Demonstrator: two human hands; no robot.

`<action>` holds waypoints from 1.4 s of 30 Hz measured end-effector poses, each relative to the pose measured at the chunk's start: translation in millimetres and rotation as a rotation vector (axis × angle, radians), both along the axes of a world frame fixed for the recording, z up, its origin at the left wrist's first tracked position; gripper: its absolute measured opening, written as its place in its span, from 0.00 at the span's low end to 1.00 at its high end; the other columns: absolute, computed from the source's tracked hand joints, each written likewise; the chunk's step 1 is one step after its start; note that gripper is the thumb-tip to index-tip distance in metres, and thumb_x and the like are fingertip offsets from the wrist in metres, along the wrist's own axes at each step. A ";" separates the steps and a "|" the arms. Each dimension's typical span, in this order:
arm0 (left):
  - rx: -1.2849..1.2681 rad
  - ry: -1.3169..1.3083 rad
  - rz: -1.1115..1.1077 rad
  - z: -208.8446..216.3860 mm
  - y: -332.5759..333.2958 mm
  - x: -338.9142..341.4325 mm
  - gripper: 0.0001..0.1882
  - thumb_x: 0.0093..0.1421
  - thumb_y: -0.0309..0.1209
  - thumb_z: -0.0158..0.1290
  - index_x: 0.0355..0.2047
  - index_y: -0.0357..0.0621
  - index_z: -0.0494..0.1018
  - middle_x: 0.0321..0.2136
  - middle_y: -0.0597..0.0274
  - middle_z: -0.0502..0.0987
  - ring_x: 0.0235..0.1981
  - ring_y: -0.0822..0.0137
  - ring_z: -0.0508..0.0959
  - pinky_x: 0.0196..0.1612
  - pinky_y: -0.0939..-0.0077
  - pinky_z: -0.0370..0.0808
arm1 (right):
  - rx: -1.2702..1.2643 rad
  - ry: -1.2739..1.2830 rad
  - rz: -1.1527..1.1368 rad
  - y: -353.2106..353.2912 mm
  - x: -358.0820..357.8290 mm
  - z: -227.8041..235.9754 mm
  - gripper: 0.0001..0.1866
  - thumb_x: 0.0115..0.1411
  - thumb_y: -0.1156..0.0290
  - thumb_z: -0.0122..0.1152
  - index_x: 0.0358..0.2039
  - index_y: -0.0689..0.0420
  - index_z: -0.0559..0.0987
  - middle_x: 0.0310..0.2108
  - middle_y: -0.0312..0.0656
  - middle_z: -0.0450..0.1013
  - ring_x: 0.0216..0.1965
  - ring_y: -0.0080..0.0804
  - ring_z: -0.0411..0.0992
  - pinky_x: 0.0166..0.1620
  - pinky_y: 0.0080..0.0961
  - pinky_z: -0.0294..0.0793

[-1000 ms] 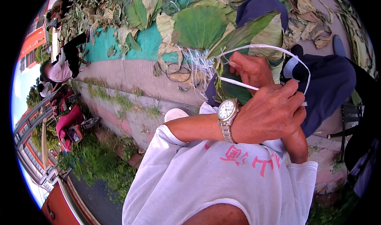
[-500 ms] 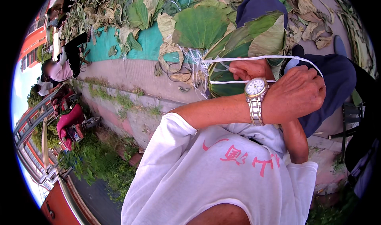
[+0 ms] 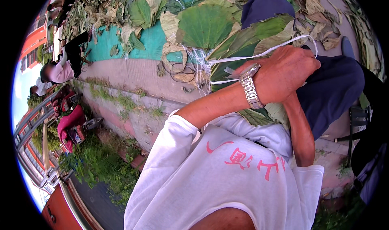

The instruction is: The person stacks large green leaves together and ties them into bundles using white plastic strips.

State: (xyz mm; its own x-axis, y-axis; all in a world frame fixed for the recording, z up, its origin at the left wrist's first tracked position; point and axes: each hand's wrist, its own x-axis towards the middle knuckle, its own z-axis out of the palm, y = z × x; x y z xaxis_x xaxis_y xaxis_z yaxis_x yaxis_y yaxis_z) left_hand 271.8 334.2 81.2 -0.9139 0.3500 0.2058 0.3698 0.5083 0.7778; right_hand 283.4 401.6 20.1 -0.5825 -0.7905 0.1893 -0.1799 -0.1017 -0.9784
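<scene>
thin white strap (image 3: 259, 51), apparently taut

Bright daylight, hard sun; sharp centre; strong fisheye bending at rim; black corners; sky overexposed left.

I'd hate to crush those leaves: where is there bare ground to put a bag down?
The paved strip between the teal sheet and the weedy kerb lies mostly bare. Beyond it, the leaf pile is crowded, and so is the lap, where the left hand holds folded leaves.
</scene>
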 end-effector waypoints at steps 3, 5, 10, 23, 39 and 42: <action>0.086 -0.033 0.039 -2.0 -3.3 -0.7 0.16 0.42 0.20 0.51 0.35 0.34 0.73 0.25 0.49 0.74 0.28 0.52 0.75 0.31 0.67 0.71 | 0.002 -0.077 0.001 2.9 -0.6 -1.2 0.07 0.51 0.72 0.55 0.22 0.61 0.71 0.16 0.37 0.65 0.19 0.26 0.64 0.23 0.23 0.61; 0.112 -0.056 0.060 -5.7 -1.7 -1.3 0.14 0.45 0.20 0.51 0.36 0.35 0.74 0.25 0.48 0.74 0.29 0.52 0.75 0.31 0.67 0.71 | 0.002 -0.135 -0.007 6.1 -1.9 -1.5 0.08 0.52 0.71 0.55 0.21 0.61 0.71 0.16 0.37 0.65 0.18 0.25 0.63 0.23 0.23 0.61; 0.256 -0.171 0.098 5.4 -14.7 2.2 0.13 0.51 0.22 0.51 0.38 0.37 0.74 0.29 0.52 0.76 0.25 0.58 0.75 0.30 0.72 0.71 | -0.011 -0.260 -0.021 9.3 -0.8 -2.0 0.11 0.55 0.68 0.54 0.21 0.61 0.70 0.15 0.36 0.64 0.18 0.24 0.62 0.22 0.23 0.60; 0.158 -0.160 0.275 22.8 -67.7 57.1 0.14 0.46 0.16 0.54 0.35 0.37 0.75 0.36 0.55 0.75 0.35 0.64 0.76 0.35 0.76 0.73 | -0.033 -0.196 0.040 6.8 -5.6 -5.4 0.21 0.59 0.56 0.50 0.20 0.63 0.71 0.13 0.35 0.64 0.17 0.23 0.61 0.22 0.24 0.60; -0.019 -0.095 0.417 14.2 -81.4 77.6 0.12 0.44 0.12 0.53 0.31 0.35 0.76 0.28 0.55 0.76 0.30 0.65 0.77 0.32 0.79 0.72 | -0.004 -0.206 0.019 5.9 -8.2 4.8 0.16 0.60 0.64 0.48 0.22 0.62 0.72 0.13 0.36 0.63 0.16 0.23 0.60 0.21 0.22 0.60; -0.007 -0.090 0.453 14.0 -82.2 79.4 0.11 0.44 0.12 0.53 0.30 0.35 0.76 0.27 0.56 0.76 0.29 0.66 0.76 0.30 0.80 0.72 | -0.004 -0.158 -0.005 3.8 -5.9 5.4 0.16 0.60 0.64 0.48 0.23 0.62 0.73 0.14 0.36 0.64 0.16 0.23 0.61 0.22 0.23 0.60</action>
State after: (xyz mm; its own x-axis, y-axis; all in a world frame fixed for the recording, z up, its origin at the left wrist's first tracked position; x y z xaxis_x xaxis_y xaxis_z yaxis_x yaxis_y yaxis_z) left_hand 351.2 252.0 95.2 -0.9891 -0.0877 0.1182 0.0408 0.6083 0.7927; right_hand 277.5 405.3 25.5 -0.6096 -0.7867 0.0978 -0.0240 -0.1050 -0.9942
